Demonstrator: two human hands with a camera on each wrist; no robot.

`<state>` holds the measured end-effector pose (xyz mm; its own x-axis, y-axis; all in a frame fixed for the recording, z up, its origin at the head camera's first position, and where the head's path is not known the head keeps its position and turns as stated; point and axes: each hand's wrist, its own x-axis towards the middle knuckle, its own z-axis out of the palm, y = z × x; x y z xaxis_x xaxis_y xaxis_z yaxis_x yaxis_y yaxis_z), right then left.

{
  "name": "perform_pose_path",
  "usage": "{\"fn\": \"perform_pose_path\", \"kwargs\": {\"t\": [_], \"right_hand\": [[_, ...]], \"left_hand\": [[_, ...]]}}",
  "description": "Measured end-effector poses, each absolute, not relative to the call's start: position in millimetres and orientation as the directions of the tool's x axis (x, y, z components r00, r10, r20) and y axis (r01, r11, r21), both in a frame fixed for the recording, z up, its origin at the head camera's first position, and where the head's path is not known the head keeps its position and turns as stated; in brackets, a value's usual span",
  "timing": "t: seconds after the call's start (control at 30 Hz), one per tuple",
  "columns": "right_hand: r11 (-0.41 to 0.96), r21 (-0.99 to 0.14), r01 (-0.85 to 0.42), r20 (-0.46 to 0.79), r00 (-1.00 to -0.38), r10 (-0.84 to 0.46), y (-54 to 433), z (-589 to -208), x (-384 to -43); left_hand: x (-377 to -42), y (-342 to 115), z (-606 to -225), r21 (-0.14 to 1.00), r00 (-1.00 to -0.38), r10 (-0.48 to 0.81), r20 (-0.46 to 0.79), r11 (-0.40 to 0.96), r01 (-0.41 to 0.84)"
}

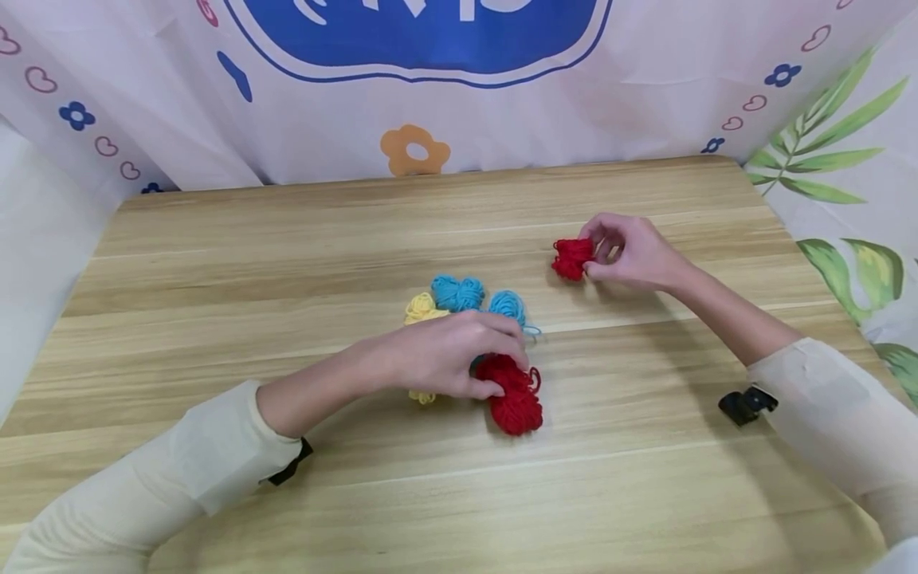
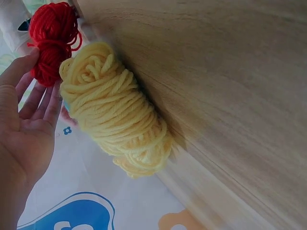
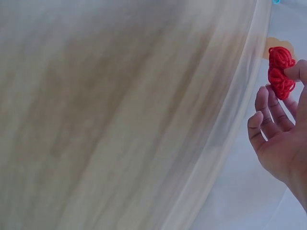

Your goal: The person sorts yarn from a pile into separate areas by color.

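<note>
Clock bearings read on the head view, from the left hand unless noted.

1. Table [image 1: 251,263]: wood-grain top, carrying the yarn.
2. Cloth backdrop [image 1: 323,119]: pale, at 12 o'clock, printed with flowers, hearts and a blue panel.
3. Sleeves [image 1: 832,414], pair: off-white, one on each arm.
4. Left hand [image 1: 462,351]: grasping a red skein between thumb and fingers.
5. Right hand [image 1: 631,251]: at 2 o'clock, well apart; pinching a smaller red skein.
6. Yellow skein [image 2: 115,110]: long, wound; at 11 o'clock, running partly hidden beneath the left hand.
7. Larger red skein [image 1: 515,402]: at 4 o'clock, waisted, loose loops at one side.
8. Blue skein [image 1: 459,293]: at 12 o'clock, beside the yellow; waisted.
9. Second blue skein [image 1: 508,307]: at 1 o'clock, partly covered.
10. Smaller red skein [image 1: 570,259]: at 9 o'clock from the right hand; whether it touches the tabletop cannot be told.
</note>
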<state>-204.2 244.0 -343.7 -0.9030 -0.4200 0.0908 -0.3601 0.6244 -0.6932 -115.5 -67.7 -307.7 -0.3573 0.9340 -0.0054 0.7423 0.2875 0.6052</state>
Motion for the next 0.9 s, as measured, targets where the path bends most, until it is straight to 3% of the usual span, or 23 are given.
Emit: {"fn": "perform_pose_path", "kwargs": {"t": [0.9], "right_hand": [[0.654, -0.692, -0.307, 0.072, -0.93, -0.36, 243, -347, -222]], "left_hand": [[-117, -67, -312, 0.642, -0.342, 0.94, 0.006, 0.258, 0.722]]}}
